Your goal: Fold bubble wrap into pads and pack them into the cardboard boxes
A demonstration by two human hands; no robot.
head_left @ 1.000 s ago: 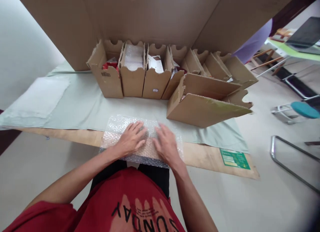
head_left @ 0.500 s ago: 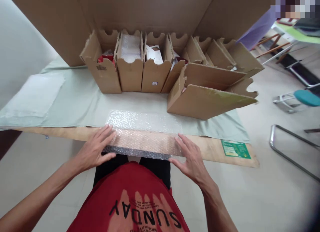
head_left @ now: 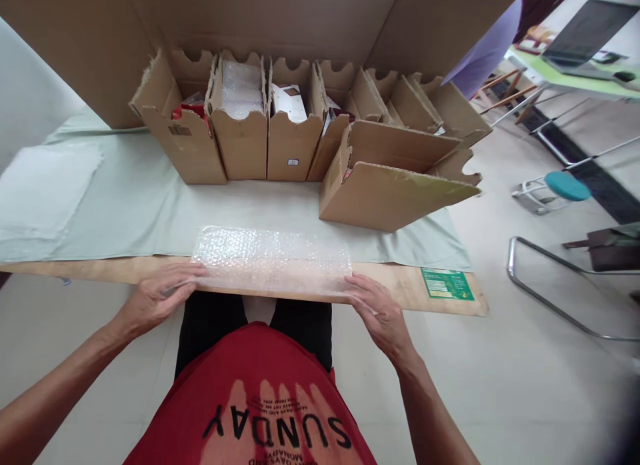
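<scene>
A clear sheet of bubble wrap (head_left: 273, 255) lies across the near edge of the table, partly on the pale green cloth and partly over the bare wooden board. At its near left corner, my left hand (head_left: 160, 295) pinches the edge between thumb and fingers. The near right corner is held in my right hand (head_left: 379, 311), with the fingers on top and the thumb out of sight underneath. Between the two hands the near edge of the sheet runs fairly straight along the board's front.
Several open cardboard file boxes (head_left: 293, 148) stand in a row at the back; one box (head_left: 400, 198) sits angled in front. A stack of white sheets (head_left: 43, 191) lies at left. A green label (head_left: 447, 284) is on the board. A teal stool (head_left: 567, 185) stands on the floor.
My hands have closed on the near corners of the bubble wrap, from lying open on it. The part that hung below the board's edge is now drawn up. The view has shifted right.
</scene>
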